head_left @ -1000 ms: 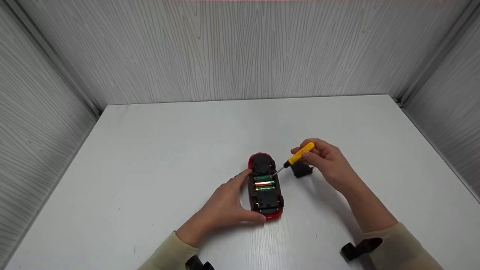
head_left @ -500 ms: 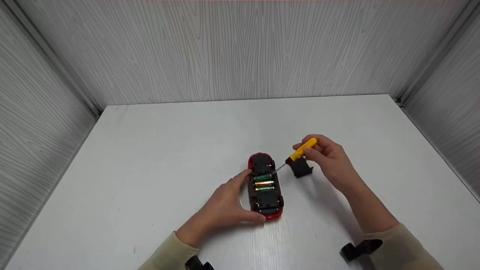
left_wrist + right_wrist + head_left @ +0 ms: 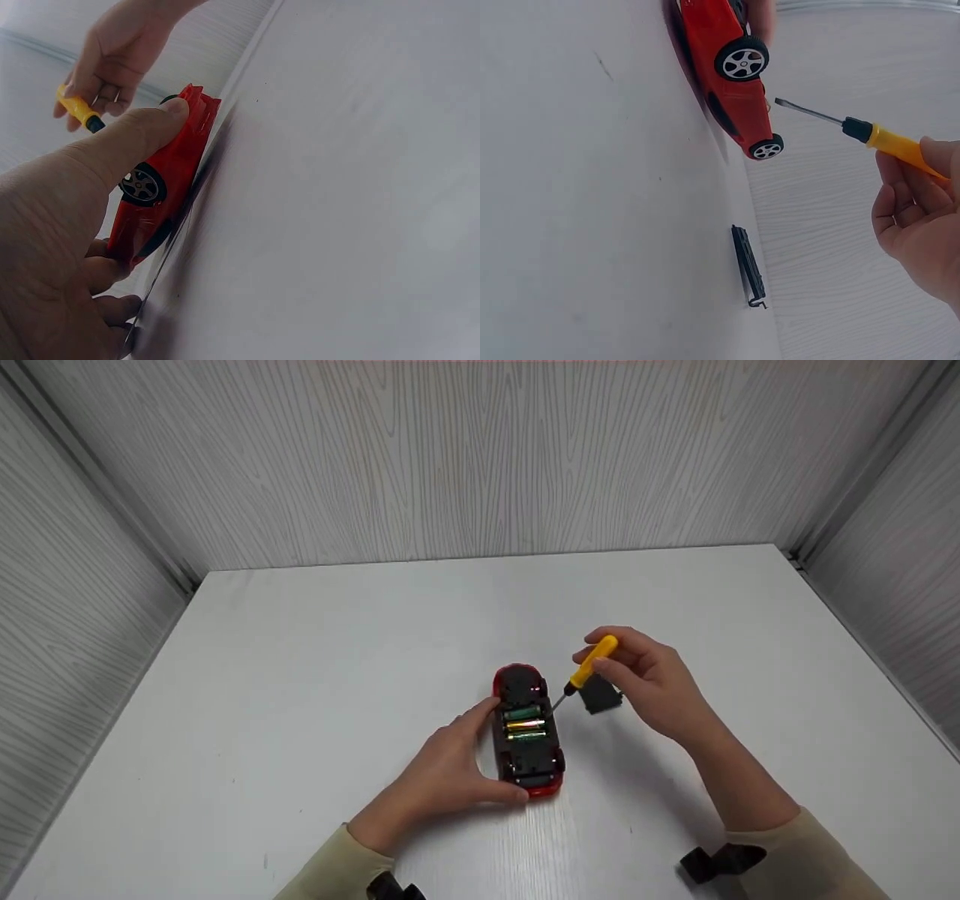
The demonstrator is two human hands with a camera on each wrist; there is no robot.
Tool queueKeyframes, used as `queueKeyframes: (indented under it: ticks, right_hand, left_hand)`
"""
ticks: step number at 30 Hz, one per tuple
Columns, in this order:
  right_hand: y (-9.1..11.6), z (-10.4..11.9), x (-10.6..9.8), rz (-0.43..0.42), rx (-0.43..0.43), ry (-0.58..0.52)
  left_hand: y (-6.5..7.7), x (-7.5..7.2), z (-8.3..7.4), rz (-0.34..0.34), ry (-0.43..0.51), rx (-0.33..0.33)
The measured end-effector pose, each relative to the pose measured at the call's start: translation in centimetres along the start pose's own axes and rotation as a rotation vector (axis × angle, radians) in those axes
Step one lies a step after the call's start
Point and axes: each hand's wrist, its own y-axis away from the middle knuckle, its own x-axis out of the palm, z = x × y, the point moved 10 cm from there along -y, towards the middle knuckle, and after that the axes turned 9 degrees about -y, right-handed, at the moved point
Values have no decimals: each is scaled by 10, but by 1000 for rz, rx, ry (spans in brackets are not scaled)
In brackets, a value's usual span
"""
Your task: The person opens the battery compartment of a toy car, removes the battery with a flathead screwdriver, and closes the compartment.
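Observation:
A red toy car [image 3: 531,761] lies wheels-up on the white table, its black underside showing. Green and gold batteries [image 3: 525,724] sit side by side in its uncovered battery bay. My left hand [image 3: 444,772] grips the car along its left side, thumb at the near end and fingers toward the far end. Between thumb and fingers, my right hand [image 3: 656,690] holds a yellow-handled screwdriver [image 3: 598,658]. Its shaft slants down to the bay's right edge; in the right wrist view the flat tip [image 3: 781,103] stands just off the car's underside.
A black battery cover [image 3: 601,699] lies on the white table [image 3: 337,660] right of the car, below the right hand. Wood-grain panels [image 3: 480,457] rise at the back and both sides. Black wrist cameras [image 3: 721,862] are strapped over the sleeves.
The right hand and screwdriver first shift slightly up and right, then back left, with the handle now more upright. The left hand keeps its grip and the car stays put.

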Motion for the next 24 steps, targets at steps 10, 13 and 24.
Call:
queueKeyframes:
  ticks: [10, 13, 24]
  right_hand:
    - [3, 5, 11, 14, -11, 104]
    - [4, 6, 13, 13, -9, 132]
    - [6, 14, 22, 29, -41, 200]
  left_hand:
    - [1, 0, 2, 17, -6, -18]
    - [2, -1, 2, 14, -4, -14]
    - [2, -1, 2, 6, -9, -11]
